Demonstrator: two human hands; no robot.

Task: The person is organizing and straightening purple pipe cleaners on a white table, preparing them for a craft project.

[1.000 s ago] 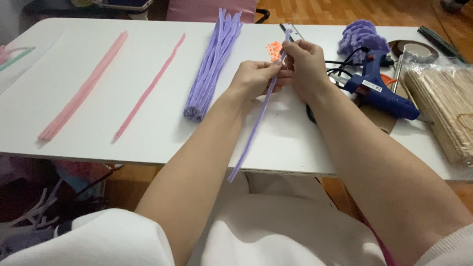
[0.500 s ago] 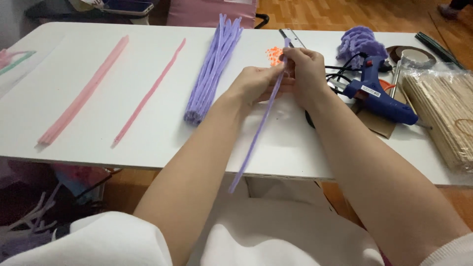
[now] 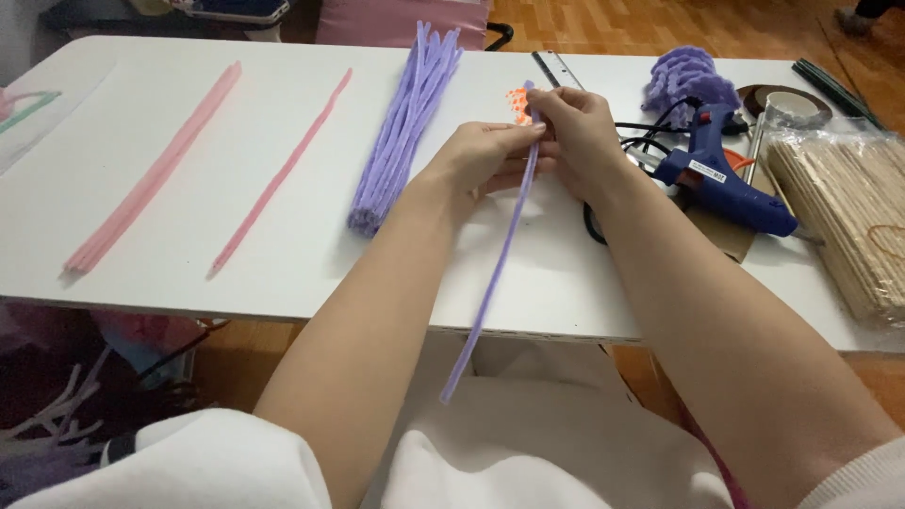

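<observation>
Above the middle of the white table [image 3: 283,273], your left hand [image 3: 481,158] and right hand [image 3: 577,132] were both closed in a pinch on the upper end of one purple pipe cleaner [image 3: 498,259], which ran down past the table's near edge to hang over your lap. Just left of your hands lay a bundle of purple pipe cleaners [image 3: 403,123], with pink pipe cleaners [image 3: 156,174] farther left; near your right wrist lay a blue glue gun [image 3: 721,179], and beyond it a pack of wooden sticks [image 3: 853,217]

White table [image 3: 283,273]: pink stems [image 3: 151,179], purple bundle [image 3: 401,123], glue gun [image 3: 726,184], wooden sticks [image 3: 848,217].
</observation>
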